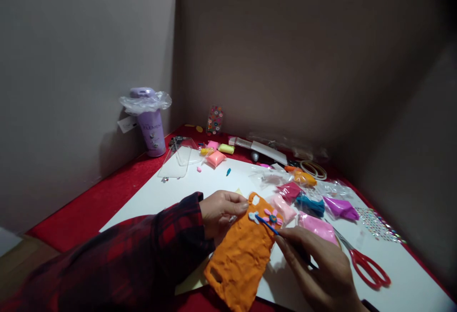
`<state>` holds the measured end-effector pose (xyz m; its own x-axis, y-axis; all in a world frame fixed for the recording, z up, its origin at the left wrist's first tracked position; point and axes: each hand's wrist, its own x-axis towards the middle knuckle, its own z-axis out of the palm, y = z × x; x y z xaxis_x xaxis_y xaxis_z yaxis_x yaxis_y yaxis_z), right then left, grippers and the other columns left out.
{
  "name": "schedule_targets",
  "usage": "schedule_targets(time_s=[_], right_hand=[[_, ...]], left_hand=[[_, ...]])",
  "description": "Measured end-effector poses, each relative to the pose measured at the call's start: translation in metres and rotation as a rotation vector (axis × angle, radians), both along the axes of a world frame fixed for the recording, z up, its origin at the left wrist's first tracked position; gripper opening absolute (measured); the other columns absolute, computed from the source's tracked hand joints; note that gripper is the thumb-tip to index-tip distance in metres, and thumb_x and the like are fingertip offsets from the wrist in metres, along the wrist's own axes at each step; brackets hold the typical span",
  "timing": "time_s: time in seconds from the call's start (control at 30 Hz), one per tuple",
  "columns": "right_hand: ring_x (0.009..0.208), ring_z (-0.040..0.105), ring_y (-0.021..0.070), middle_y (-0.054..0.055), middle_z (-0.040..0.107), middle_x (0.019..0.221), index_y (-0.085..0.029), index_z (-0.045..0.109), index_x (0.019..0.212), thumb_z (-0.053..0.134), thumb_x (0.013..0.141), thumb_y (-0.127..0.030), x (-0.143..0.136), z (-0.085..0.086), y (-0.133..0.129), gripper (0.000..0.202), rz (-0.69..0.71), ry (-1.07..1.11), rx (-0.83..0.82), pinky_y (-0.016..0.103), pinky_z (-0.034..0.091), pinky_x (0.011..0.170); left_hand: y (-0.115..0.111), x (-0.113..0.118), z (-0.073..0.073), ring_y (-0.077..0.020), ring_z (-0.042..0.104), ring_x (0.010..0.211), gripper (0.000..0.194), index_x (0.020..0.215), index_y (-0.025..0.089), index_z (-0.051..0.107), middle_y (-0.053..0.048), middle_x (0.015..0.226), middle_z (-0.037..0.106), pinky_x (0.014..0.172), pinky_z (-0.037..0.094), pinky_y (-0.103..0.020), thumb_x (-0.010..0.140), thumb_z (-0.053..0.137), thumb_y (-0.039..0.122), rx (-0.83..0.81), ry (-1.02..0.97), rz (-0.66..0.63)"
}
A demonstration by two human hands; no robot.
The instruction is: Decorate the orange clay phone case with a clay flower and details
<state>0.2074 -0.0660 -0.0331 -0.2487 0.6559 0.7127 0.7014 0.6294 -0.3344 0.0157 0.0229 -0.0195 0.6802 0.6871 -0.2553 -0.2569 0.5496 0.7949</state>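
Item one: orange clay-covered phone case (240, 257), lying tilted on the white sheet (160, 195), its lower end past the sheet's near edge over the red table cover (85, 207). My left hand (220, 213) pinches the case's upper left edge, fingers closed on it. My right hand (319, 266) grips a thin blue tool (266, 224), tip at the pink flower (273, 216).

Open room: bare sheet left of the case. Right side crowded: clay packets (316, 226), red scissors (366, 264).

Hard to make out: clutter by the back wall; the right wrist is cut off by the frame.
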Motion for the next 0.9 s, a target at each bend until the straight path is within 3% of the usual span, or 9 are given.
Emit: schedule_targets(time_s=[0.2,0.33,0.57,0.9], right_hand=[[0.065,0.062,0.0131,0.003,0.065,0.075,-0.017,0.059,0.089,0.055,0.080,-0.013,-0.0004,0.0000,0.0005,0.011,0.006,0.004,0.006,0.022,0.050,0.059],[0.065,0.063,0.0130,0.004,0.065,0.075,-0.017,0.059,0.089,0.054,0.080,-0.013,-0.0007,0.0018,-0.0001,0.011,0.003,-0.013,0.003,0.022,0.050,0.059],[0.064,0.063,0.0135,0.005,0.065,0.075,-0.017,0.059,0.090,0.054,0.080,-0.013,-0.0005,0.0017,-0.0001,0.011,0.007,-0.022,0.008,0.022,0.051,0.058],[0.064,0.062,0.0129,0.004,0.065,0.074,-0.017,0.058,0.090,0.055,0.080,-0.013,-0.0006,0.0005,0.0015,0.012,0.017,-0.024,-0.007,0.022,0.050,0.058]], left_hand=[[-0.0008,-0.0003,0.0026,-0.0113,0.056,0.059,0.035,0.071,0.007,0.062,-0.004,0.063,0.059,0.065,0.042,-0.025,0.050,0.080,0.030,-0.007,0.016,-0.002],[-0.0007,-0.0006,0.0037,-0.0075,0.050,0.049,0.030,0.064,0.009,0.061,0.000,0.053,0.053,0.056,0.039,-0.021,0.053,0.078,0.029,0.016,0.040,0.011],[-0.0009,-0.0006,0.0023,-0.0118,0.056,0.060,0.031,0.068,0.009,0.061,-0.003,0.063,0.058,0.067,0.042,-0.026,0.052,0.079,0.029,-0.005,-0.004,-0.006],[-0.0013,0.0000,0.0035,-0.0106,0.054,0.055,0.031,0.067,0.008,0.062,-0.001,0.056,0.056,0.063,0.041,-0.025,0.050,0.080,0.028,-0.003,0.016,0.025]])
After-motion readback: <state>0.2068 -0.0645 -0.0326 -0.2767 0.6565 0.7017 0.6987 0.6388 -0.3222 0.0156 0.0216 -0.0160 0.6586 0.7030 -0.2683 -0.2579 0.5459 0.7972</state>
